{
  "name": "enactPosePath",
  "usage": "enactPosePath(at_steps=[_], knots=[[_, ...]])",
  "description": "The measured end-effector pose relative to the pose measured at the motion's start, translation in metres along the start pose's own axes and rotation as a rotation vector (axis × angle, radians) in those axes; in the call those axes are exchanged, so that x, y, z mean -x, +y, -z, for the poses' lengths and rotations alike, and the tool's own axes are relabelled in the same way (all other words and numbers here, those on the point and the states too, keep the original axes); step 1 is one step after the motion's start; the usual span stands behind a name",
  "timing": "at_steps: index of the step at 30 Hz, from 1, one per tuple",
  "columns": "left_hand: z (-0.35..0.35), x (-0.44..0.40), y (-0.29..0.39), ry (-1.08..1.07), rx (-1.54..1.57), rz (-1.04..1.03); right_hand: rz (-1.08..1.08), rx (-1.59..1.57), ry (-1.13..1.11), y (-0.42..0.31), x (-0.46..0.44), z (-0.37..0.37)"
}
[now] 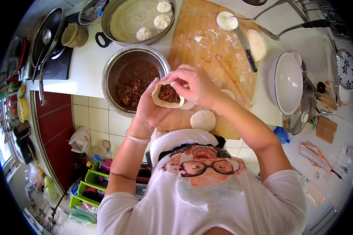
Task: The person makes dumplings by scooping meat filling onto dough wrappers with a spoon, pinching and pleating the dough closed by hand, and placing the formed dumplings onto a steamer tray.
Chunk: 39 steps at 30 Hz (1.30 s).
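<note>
My left hand (147, 105), with a pale bangle at its wrist, cups a round dough wrapper (166, 104). Brown minced filling (169, 94) lies in the wrapper's middle, and its top is still uncovered. The fingers of my right hand (194, 83) pinch the wrapper's upper edge, where the folds are partly hidden. Left of my hands stands a metal bowl (106, 80) with more of the filling inside. A flat dough round (203, 120) rests on the wooden board (198, 49) below my right hand, and other rounds are partly covered by my hands and forearm.
A steamer pan (125, 21) behind the bowl holds pleated buns (144, 33). On the board are a rolling pin (234, 81), a knife (247, 49), a dough lump (257, 45) and a small white bowl (227, 21). A white basin (288, 80) stands at the right.
</note>
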<state>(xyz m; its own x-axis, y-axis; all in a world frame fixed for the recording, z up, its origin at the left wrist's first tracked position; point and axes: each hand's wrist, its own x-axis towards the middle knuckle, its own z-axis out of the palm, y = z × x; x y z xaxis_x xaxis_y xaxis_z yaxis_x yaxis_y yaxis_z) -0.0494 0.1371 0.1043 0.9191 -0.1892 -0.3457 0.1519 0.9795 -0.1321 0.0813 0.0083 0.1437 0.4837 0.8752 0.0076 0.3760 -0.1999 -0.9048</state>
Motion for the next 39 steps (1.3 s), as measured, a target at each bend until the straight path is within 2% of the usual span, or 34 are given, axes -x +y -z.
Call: enactPosePath(at_steps=[2,3,5,6,8,11,14,15,17,18,19,20,21,23,25,27,28,30,31,33,35,37,39], knots=[[0.011,-0.002,-0.001,-0.006,0.030,-0.005,0.122,0.205,0.012,-0.001,0.002,-0.002],[0.015,-0.004,-0.001,0.013,-0.001,-0.009,0.122,0.205,0.011,-0.001,0.003,-0.002],[0.019,-0.005,-0.002,0.032,-0.031,-0.012,0.366,0.440,0.043,-0.001,0.002,-0.003],[0.017,-0.005,-0.002,0.087,-0.071,-0.022,0.365,0.440,0.043,-0.001,0.002,-0.003],[0.013,-0.005,-0.005,0.142,-0.112,-0.033,0.544,0.490,0.049,-0.001,0.000,-0.003],[0.012,-0.006,-0.005,0.254,-0.140,-0.015,0.586,0.457,-0.009,0.003,-0.002,-0.002],[0.015,-0.005,-0.002,0.212,-0.129,0.044,0.563,0.383,-0.059,0.006,-0.001,0.002],[0.003,-0.001,0.000,0.165,-0.214,0.069,0.569,0.380,-0.061,0.006,0.000,0.003],[-0.022,0.006,0.008,0.117,-0.301,0.092,0.298,0.176,0.020,0.003,0.002,0.005],[-0.033,0.011,0.015,0.058,-0.316,0.135,0.296,0.176,0.023,-0.001,0.002,0.007],[-0.037,0.014,0.017,0.000,-0.329,0.182,0.106,-0.046,0.049,-0.008,0.002,0.008],[-0.029,0.011,0.008,-0.001,-0.203,0.046,-0.082,-0.269,0.075,-0.012,0.003,0.008],[-0.023,0.007,0.002,-0.001,-0.207,0.047,-0.079,-0.269,0.079,-0.012,0.003,0.005],[-0.013,0.001,-0.006,0.023,-0.078,-0.098,-0.094,-0.182,0.064,-0.010,0.005,-0.002],[-0.004,-0.002,-0.007,0.037,-0.104,-0.114,-0.046,-0.093,0.079,-0.005,0.010,-0.007],[0.003,-0.001,-0.006,0.128,-0.148,-0.085,0.033,0.179,0.041,-0.003,0.012,-0.009],[0.007,-0.002,-0.005,0.134,-0.189,-0.094,0.034,0.178,0.039,-0.003,0.012,-0.010],[0.009,-0.002,-0.005,0.180,-0.208,-0.103,0.341,0.393,0.133,-0.001,0.010,-0.011],[0.009,-0.003,-0.005,0.225,-0.228,-0.112,0.341,0.393,0.134,0.000,0.008,-0.010],[0.007,-0.003,-0.005,0.244,-0.241,-0.090,0.535,0.450,0.116,0.002,0.004,-0.007],[0.012,-0.002,-0.002,0.262,-0.256,-0.073,0.546,0.452,0.079,0.002,0.004,-0.005],[0.016,-0.003,0.003,0.100,-0.181,-0.008,0.560,0.451,0.039,0.002,0.005,-0.003],[-0.009,0.004,0.004,0.114,-0.280,-0.018,0.502,0.317,0.154,0.002,0.007,-0.003]])
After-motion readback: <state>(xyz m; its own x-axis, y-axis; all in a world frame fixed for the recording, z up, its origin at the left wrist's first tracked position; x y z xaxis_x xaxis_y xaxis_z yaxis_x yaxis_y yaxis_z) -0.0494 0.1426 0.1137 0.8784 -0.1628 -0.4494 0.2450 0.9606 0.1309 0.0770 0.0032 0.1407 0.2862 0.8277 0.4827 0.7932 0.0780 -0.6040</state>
